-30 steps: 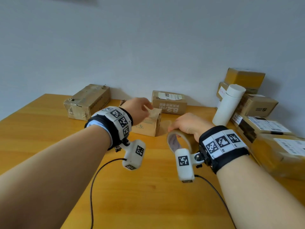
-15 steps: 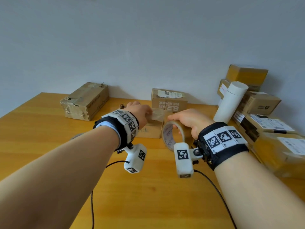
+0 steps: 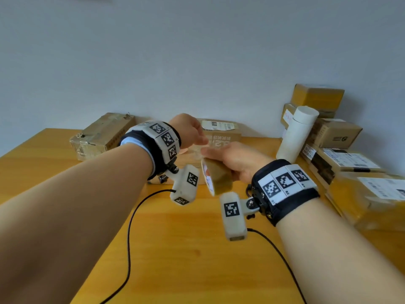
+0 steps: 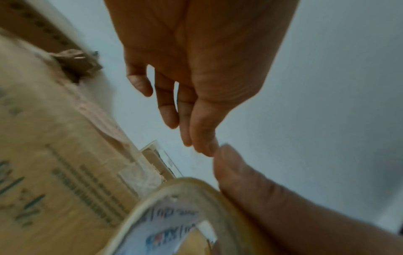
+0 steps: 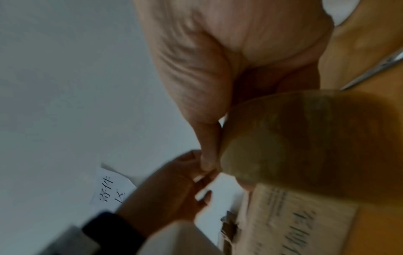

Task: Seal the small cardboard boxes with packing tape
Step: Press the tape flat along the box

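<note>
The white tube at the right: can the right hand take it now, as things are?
Probably not yet. The right hand grips the tape roll, so its fingers are busy. The white tube stands upright beside it with nothing between them; putting the roll down first would free the way.

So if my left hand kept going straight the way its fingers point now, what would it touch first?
Probably the right hand's fingertips. The left hand points toward the right hand holding the tape roll, thumb nearly touching already. Whether tape lies between them is unclear.

One box sits at the table's far left corner, another mid far edge; stacked boxes and a tube line the right edge.
</note>
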Demonstrator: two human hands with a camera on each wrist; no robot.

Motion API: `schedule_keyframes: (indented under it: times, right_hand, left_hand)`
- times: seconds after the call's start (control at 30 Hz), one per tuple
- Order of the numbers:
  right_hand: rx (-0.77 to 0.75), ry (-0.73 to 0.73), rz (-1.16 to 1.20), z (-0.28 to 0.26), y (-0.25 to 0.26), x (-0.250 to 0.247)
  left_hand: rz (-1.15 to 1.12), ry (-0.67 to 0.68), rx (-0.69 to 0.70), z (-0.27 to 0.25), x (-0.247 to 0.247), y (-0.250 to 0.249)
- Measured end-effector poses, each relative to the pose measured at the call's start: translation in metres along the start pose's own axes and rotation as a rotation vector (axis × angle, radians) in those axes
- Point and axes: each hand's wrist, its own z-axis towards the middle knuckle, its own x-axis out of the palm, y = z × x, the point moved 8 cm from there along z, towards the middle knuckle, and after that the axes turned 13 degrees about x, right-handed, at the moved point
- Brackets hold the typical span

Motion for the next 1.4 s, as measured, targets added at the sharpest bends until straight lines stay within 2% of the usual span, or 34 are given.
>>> schedule_keyframes:
  times: [0.13, 0.3, 0.47, 0.6, 0.87, 1.03, 1.4]
  right_hand:
    - [0.128, 0.068, -0.045, -0.003, -0.021, 0.014]
    - [0.201, 0.214, 0.152, 0.000, -0.037, 0.036]
    - [0.203, 0.074, 0.119, 0.018, -0.037, 0.035]
    - [0.243, 0.111, 0.143, 0.024, -0.034, 0.044]
    - [0.283, 0.086, 0.127, 0.039, -0.034, 0.042]
    - [0.307, 0.127, 0.125, 0.043, -0.039, 0.047]
    - [0.311, 0.118, 0.114, 0.057, -0.042, 0.047]
  left_hand:
    - [0.140, -0.012, 0.012, 0.008, -0.009, -0.012]
    - [0.192, 0.031, -0.013, 0.013, -0.006, -0.002]
    - [0.188, 0.051, -0.059, 0.023, -0.003, 0.013]
    - [0.227, 0.094, -0.055, 0.033, 0.001, 0.014]
    - [0.288, 0.165, -0.053, 0.048, 0.012, 0.022]
    - [0.271, 0.177, -0.059, 0.050, 0.016, 0.031]
    - [0.171, 0.199, -0.092, 0.050, 0.023, 0.046]
